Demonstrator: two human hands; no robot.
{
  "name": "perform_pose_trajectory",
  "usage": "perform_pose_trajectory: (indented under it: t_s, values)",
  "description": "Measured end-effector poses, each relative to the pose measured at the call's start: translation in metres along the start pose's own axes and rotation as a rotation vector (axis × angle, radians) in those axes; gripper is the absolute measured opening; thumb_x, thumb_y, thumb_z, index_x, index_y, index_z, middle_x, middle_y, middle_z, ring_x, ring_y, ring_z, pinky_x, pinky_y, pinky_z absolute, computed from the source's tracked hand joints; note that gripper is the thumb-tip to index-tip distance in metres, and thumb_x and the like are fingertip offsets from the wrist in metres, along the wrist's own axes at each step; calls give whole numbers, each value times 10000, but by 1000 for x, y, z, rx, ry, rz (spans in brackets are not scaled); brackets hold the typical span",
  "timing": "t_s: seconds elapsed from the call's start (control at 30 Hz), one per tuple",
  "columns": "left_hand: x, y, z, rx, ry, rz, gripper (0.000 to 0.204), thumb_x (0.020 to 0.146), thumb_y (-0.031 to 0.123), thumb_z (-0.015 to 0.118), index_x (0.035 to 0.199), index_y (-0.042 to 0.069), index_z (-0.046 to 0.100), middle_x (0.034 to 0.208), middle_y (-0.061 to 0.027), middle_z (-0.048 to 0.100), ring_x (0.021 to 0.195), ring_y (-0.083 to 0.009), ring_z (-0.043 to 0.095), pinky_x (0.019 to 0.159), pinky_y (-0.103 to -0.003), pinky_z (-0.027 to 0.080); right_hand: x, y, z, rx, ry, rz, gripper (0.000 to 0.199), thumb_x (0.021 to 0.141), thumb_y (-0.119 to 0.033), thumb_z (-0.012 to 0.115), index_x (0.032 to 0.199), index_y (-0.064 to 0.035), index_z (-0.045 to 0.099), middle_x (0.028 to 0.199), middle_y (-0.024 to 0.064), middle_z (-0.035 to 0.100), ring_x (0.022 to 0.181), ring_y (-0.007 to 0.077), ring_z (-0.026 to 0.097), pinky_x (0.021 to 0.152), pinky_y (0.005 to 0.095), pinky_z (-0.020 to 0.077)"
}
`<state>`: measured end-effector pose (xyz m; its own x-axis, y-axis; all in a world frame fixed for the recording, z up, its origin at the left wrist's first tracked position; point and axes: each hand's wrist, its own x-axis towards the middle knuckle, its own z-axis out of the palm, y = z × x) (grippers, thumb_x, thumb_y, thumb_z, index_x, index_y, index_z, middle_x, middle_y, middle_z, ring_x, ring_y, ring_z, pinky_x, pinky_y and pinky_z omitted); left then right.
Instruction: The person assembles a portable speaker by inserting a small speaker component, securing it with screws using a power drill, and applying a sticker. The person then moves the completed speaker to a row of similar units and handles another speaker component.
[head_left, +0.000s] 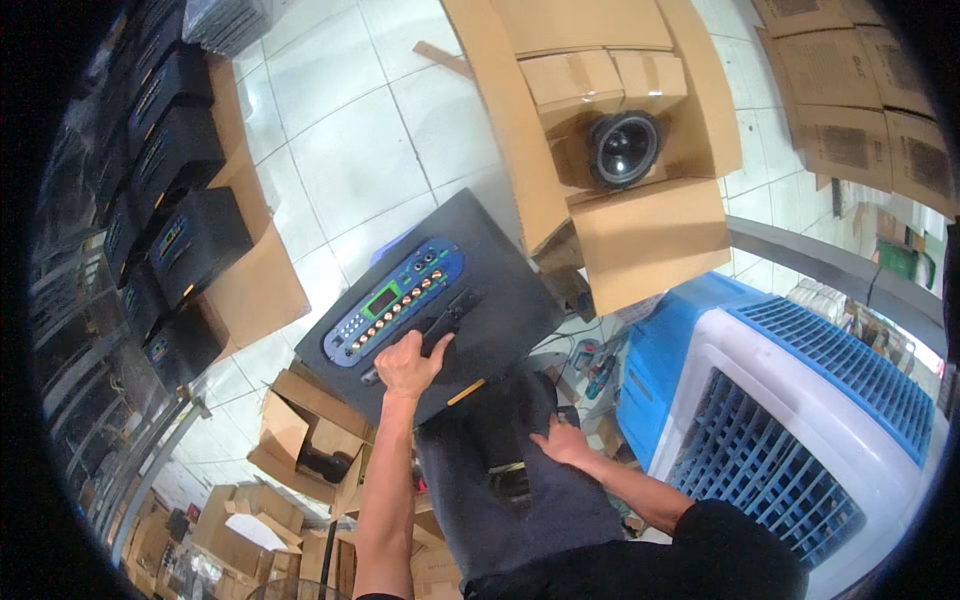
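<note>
A black speaker box (500, 255) stands just ahead of my knees, turned at an angle. Its top face carries a blue control panel (440, 262) with a small green-lit screen, copper-coloured knobs and sockets. Beside the panel runs a black handle (440, 325). My left hand (405, 367) is closed around this handle, its thumb along the bar. My right hand (562, 442) lies on my dark grey trousers (560, 500) at the right thigh, holding no visible object. Its fingers look parted, though some are partly hidden.
Several similar black boxes (180, 150) line the left on cardboard. Ahead, an open carton (650, 250) holds a round black speaker driver (625, 148). A blue-and-white air cooler (690, 370) stands close on my right, near a teal power drill (600, 375). Opened cartons (300, 420) lie lower left.
</note>
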<state>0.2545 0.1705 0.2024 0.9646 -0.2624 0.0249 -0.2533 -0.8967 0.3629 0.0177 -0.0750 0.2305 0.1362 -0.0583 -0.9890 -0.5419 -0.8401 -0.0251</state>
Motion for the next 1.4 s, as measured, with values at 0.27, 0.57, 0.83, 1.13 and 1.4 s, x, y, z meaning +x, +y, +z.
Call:
perform_pose_trajectory:
  t_s: [0.27,0.57,0.83,1.13,1.4]
  values:
    - [0,-1,2,9,41,39,539,734,444,849,599,118,442,463,-52,485,384,-237,507,392,-344,388,81,34,-227,185,993,-244,300,942,-283,583,811,-33,682,725,230,658,686,421,665,632,517,517]
    - [-2,1,1,-3,36,61,516,724,412,866,623,110,460,500,-61,518,406,-232,525,412,-331,406,164,-36,-439,-170,1032,-153,488,926,-453,628,866,24,716,868,286,696,861,433,694,751,508,555]
    - [-6,-3,5,-11,48,72,554,716,427,872,591,123,426,452,-34,414,371,-196,460,391,-304,359,214,-69,-451,-236,1116,-26,464,921,-447,602,867,-8,740,910,240,723,891,394,715,776,461,579]
    - [-5,-1,4,-17,52,67,561,726,433,867,579,131,418,459,-23,408,369,-173,447,391,-290,340,218,-56,-456,-250,1138,78,327,928,-248,540,860,-4,746,926,217,732,912,370,724,787,452,580]
    - [-9,-2,6,-16,59,72,559,726,445,866,593,132,422,460,-17,404,377,-178,454,405,-289,352,224,-41,-453,-412,1092,6,217,895,-110,562,902,17,738,932,242,723,899,393,722,787,463,585]
